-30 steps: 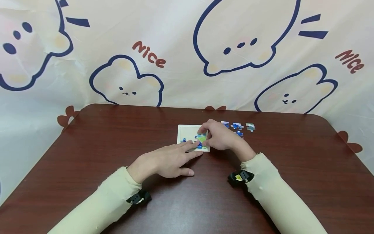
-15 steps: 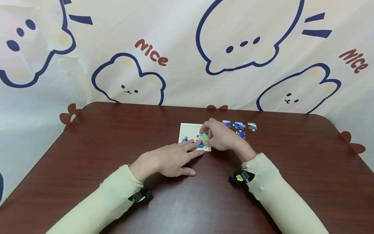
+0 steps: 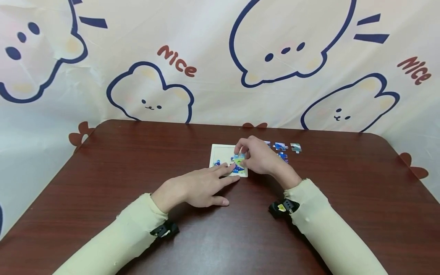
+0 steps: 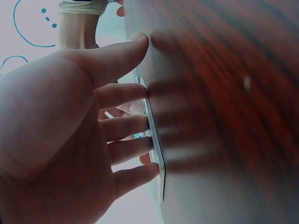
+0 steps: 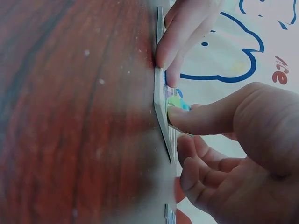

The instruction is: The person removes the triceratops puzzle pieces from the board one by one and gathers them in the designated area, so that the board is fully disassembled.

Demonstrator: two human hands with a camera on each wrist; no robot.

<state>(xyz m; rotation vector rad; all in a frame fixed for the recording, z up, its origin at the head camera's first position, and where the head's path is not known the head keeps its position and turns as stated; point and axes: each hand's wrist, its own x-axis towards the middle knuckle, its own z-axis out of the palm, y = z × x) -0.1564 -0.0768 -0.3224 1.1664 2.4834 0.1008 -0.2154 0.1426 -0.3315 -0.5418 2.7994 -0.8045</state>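
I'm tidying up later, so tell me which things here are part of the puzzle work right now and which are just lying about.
In use: puzzle board, green piece, left hand, right hand.
Lying about: loose pieces on the table, cartoon cloth behind.

I count two hands of mine near the middle of the frame: my left hand [image 3: 196, 187] and my right hand [image 3: 259, 158]. There is one white puzzle board [image 3: 220, 152] on one dark wooden table [image 3: 120, 160]. Right of the board I can make out four loose puzzle pieces [image 3: 280, 146], one partly hidden. One green piece [image 3: 238, 160] sits under my fingers. Behind, one printed cloth backdrop [image 3: 206, 38].
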